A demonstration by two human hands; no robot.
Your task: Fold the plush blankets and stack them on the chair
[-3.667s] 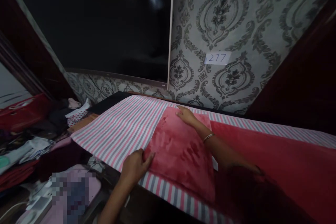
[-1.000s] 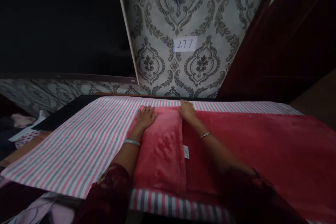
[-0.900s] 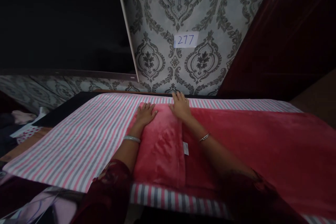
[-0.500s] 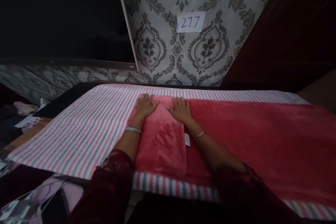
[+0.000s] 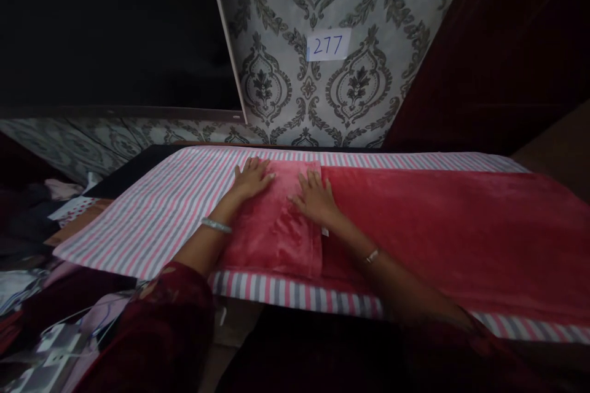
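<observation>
A red plush blanket [image 5: 437,233] lies spread over a pink, grey and white striped sheet [image 5: 166,209] on a long table. Its left end is folded back into a narrow flap [image 5: 276,227]. My left hand [image 5: 251,176] lies flat with fingers apart on the flap's far left corner. My right hand [image 5: 316,196] presses flat on the flap near its right edge, just above a small white tag. Neither hand grips anything. Both wrists wear bracelets.
A patterned grey wall with a paper note reading 277 [image 5: 328,44] stands behind the table. A dark panel [image 5: 110,31] fills the upper left. Piled clothes [image 5: 41,209] lie at the left, a dark red cabinet [image 5: 498,55] at the right.
The flap went from a wide diagonal fold to a narrow straight one. My left hand moved from the near edge to the far corner. My right hand slid back toward me over the flap.
</observation>
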